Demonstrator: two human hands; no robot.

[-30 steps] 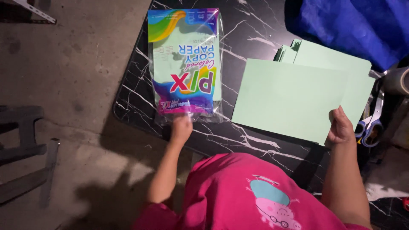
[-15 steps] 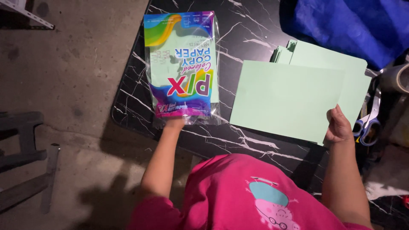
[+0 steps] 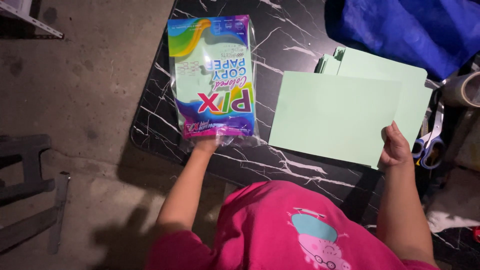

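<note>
The left arm extends forward and slightly upward in the head view, elbow low near the pink shirt (image 3: 300,235), forearm straight, ending at the left hand (image 3: 207,145), which meets the near bottom edge of a pack of coloured paper (image 3: 212,75). The hand is largely covered by the pack's clear wrapper, so whether the fingers are closed on that edge or only pressed against it cannot be told. The pack is a clear plastic sleeve with a rainbow-coloured printed front, lying flat and lengthwise on the left portion of a black marble-patterned table (image 3: 295,30), its near end close to the table's rounded corner. The right arm runs up the right side of the view, forearm nearly vertical, wrist bent inward. The right hand (image 3: 396,147) is closed in a pinch on the lower right corner of a pale green sheet (image 3: 335,115), thumb on the upper face, remaining fingers behind it. The sheet is held close to flat, over the table's middle, and overlaps a stack of green sheets (image 3: 380,67) of the same colour lying behind it. Just right of the right hand lie scissors (image 3: 429,145) with blue and grey handles. A roll of tape (image 3: 462,89) sits at the right edge, and blue fabric (image 3: 410,30) covers the far right corner. Bare concrete floor (image 3: 90,85) lies to the left.
</note>
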